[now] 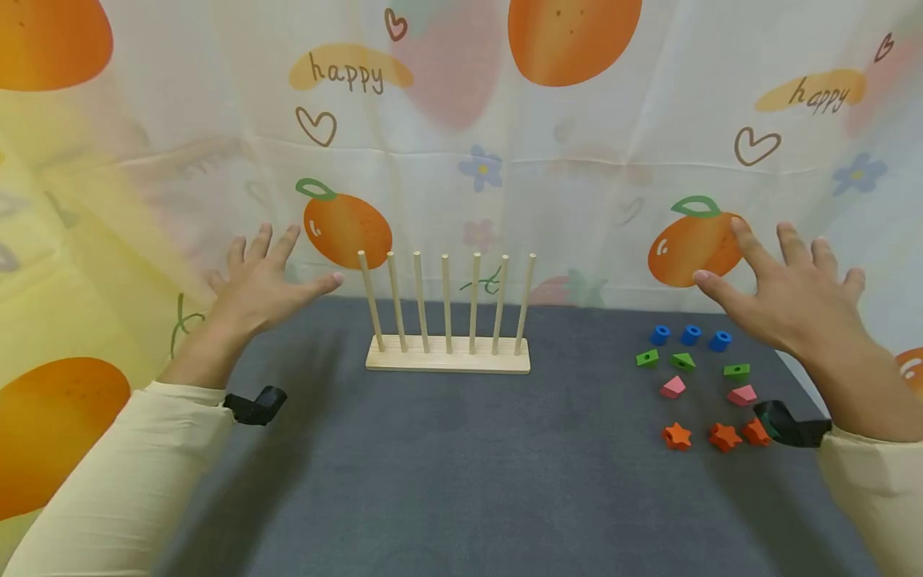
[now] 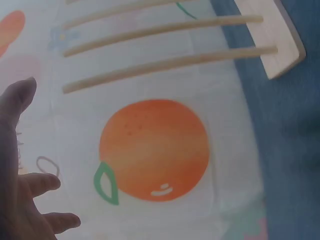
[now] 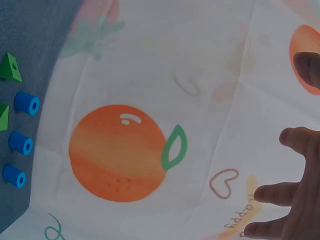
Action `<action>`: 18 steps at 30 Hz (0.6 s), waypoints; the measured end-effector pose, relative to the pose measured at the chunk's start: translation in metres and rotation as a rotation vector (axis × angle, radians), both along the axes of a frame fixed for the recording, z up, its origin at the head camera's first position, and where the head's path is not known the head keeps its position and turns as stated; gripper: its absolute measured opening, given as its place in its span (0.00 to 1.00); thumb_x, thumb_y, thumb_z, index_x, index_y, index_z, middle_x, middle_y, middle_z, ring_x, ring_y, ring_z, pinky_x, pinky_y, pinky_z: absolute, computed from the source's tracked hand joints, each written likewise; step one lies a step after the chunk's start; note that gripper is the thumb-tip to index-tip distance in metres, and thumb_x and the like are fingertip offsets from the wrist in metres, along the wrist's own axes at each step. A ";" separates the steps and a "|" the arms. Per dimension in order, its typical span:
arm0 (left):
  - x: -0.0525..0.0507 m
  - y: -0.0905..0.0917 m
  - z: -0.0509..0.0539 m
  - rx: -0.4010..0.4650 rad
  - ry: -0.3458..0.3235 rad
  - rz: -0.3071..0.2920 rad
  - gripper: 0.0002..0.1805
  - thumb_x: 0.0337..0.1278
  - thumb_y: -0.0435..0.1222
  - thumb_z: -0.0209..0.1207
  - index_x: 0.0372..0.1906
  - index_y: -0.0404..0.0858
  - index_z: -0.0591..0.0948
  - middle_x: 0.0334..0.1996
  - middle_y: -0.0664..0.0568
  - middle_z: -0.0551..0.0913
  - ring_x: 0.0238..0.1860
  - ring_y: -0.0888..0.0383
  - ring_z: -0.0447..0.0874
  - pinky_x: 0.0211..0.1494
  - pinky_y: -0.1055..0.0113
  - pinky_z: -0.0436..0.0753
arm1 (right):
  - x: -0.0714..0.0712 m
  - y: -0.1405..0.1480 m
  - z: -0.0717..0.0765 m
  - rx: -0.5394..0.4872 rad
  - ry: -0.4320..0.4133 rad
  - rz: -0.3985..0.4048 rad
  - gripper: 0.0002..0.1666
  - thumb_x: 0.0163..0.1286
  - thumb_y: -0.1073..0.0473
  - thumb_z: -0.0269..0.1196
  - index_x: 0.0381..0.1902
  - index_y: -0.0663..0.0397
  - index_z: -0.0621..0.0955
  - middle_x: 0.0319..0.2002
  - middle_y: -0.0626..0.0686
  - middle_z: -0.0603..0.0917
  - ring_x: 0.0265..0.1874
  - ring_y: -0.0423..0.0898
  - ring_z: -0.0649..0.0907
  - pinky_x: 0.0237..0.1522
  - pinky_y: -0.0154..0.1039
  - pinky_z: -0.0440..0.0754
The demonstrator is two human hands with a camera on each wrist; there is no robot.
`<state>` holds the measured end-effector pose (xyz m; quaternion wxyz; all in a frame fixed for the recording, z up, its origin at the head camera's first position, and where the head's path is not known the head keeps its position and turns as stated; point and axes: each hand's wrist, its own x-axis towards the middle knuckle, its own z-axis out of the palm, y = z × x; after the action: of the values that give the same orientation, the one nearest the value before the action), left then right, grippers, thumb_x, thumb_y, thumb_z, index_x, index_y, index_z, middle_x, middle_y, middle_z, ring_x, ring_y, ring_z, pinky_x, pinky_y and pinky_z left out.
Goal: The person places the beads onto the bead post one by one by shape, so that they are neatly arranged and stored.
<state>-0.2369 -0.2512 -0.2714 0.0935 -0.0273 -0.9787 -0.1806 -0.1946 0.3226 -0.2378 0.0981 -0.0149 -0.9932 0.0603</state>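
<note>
Left hand (image 1: 258, 292) is being held up near the peg rack (image 1: 447, 363), right hand (image 1: 802, 296) near blue cylinders (image 1: 690, 335), both spread wide, empty.

Blue cylinders (image 1: 690, 336), orange stars (image 1: 724, 437)

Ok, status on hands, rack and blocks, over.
Left hand and right hand raised, open, empty. Peg rack upright, all seven pegs bare. Coloured blocks grouped right of it. No obstruction seen.

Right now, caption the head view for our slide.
Left hand and right hand spread, wooden peg rack between, coloured blocks at right.
</note>
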 end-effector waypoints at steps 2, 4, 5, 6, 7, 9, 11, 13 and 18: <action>-0.002 0.003 -0.005 -0.012 0.005 -0.001 0.57 0.48 0.74 0.48 0.78 0.50 0.44 0.75 0.36 0.38 0.70 0.28 0.28 0.53 0.22 0.32 | 0.002 0.001 0.000 0.001 0.005 0.002 0.52 0.66 0.23 0.41 0.77 0.37 0.37 0.72 0.72 0.35 0.66 0.78 0.37 0.51 0.80 0.34; -0.003 0.007 -0.011 -0.016 0.010 -0.004 0.58 0.48 0.75 0.48 0.78 0.50 0.45 0.75 0.36 0.40 0.70 0.28 0.32 0.55 0.23 0.36 | 0.003 0.002 -0.001 0.001 0.009 0.004 0.52 0.66 0.23 0.42 0.77 0.37 0.37 0.72 0.72 0.35 0.66 0.77 0.38 0.51 0.79 0.35; -0.004 0.009 -0.014 -0.009 0.015 -0.009 0.58 0.47 0.74 0.49 0.78 0.50 0.45 0.75 0.37 0.41 0.70 0.28 0.33 0.56 0.24 0.37 | 0.004 0.003 -0.002 0.003 0.012 0.004 0.52 0.66 0.24 0.42 0.77 0.37 0.37 0.72 0.72 0.36 0.66 0.77 0.38 0.51 0.79 0.35; -0.004 0.011 -0.017 0.004 0.020 -0.015 0.58 0.47 0.74 0.50 0.78 0.49 0.46 0.75 0.37 0.42 0.70 0.28 0.34 0.56 0.24 0.38 | 0.005 0.004 -0.003 0.005 0.014 0.003 0.52 0.66 0.24 0.43 0.77 0.38 0.38 0.72 0.72 0.36 0.67 0.77 0.38 0.52 0.79 0.36; -0.005 0.013 -0.021 0.017 0.023 -0.022 0.58 0.47 0.73 0.51 0.78 0.49 0.46 0.75 0.37 0.42 0.70 0.28 0.35 0.57 0.24 0.39 | 0.006 0.005 -0.003 0.006 0.018 0.001 0.52 0.66 0.24 0.43 0.77 0.38 0.38 0.72 0.72 0.37 0.67 0.76 0.39 0.52 0.79 0.36; -0.006 0.016 -0.028 0.055 0.023 -0.034 0.58 0.47 0.72 0.54 0.78 0.48 0.47 0.75 0.39 0.42 0.71 0.30 0.35 0.56 0.24 0.39 | 0.008 0.007 -0.005 0.009 0.029 -0.002 0.53 0.66 0.24 0.44 0.78 0.39 0.39 0.72 0.72 0.38 0.67 0.76 0.40 0.52 0.78 0.37; -0.006 0.018 -0.036 0.079 0.022 -0.042 0.58 0.47 0.71 0.55 0.78 0.48 0.47 0.76 0.40 0.43 0.71 0.31 0.36 0.56 0.24 0.40 | 0.010 0.010 -0.006 0.014 0.039 -0.003 0.53 0.66 0.25 0.45 0.78 0.40 0.39 0.72 0.72 0.39 0.67 0.76 0.41 0.52 0.78 0.38; -0.007 0.020 -0.045 0.099 0.016 -0.048 0.58 0.47 0.71 0.56 0.78 0.49 0.47 0.76 0.42 0.43 0.72 0.33 0.37 0.56 0.25 0.43 | 0.012 0.011 -0.007 0.018 0.047 -0.005 0.53 0.66 0.25 0.45 0.78 0.40 0.39 0.72 0.72 0.39 0.67 0.76 0.41 0.53 0.78 0.39; -0.013 0.025 -0.066 0.214 0.058 -0.094 0.54 0.49 0.65 0.61 0.77 0.46 0.53 0.75 0.45 0.48 0.72 0.36 0.43 0.57 0.28 0.48 | 0.017 0.016 -0.009 0.036 0.073 -0.003 0.53 0.67 0.26 0.46 0.78 0.42 0.40 0.72 0.71 0.40 0.67 0.75 0.43 0.54 0.76 0.42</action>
<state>-0.2503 -0.2265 -0.3377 0.1154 -0.0683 -0.9484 -0.2875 -0.1775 0.3385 -0.2467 0.1345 -0.0123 -0.9899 0.0430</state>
